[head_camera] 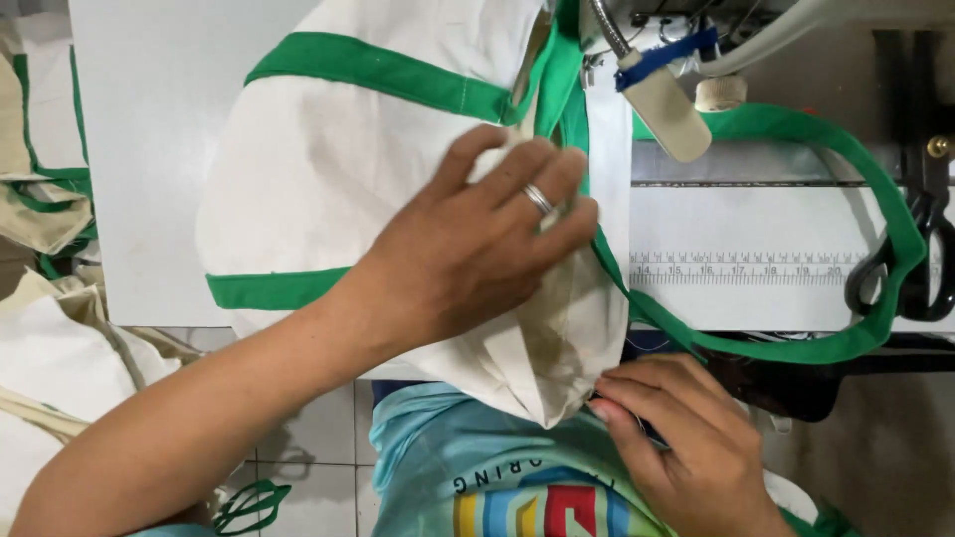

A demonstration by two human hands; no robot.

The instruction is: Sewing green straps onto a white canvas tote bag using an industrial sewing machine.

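Observation:
A cream cloth bag (328, 189) with green trim lies on the white sewing table (149, 149). My left hand (477, 249), a ring on one finger, presses flat on the bag with its fingers spread, close to the green seam under the sewing machine head (667, 60). My right hand (686, 438) pinches the bag's lower corner at the table's front edge. A green strap (875, 209) loops from the machine round to the right and back toward that corner.
Black scissors (915, 259) lie at the right of the table by a printed ruler strip (736, 268). More cream and green bags (40, 179) are piled on the left. Tiled floor shows below the table.

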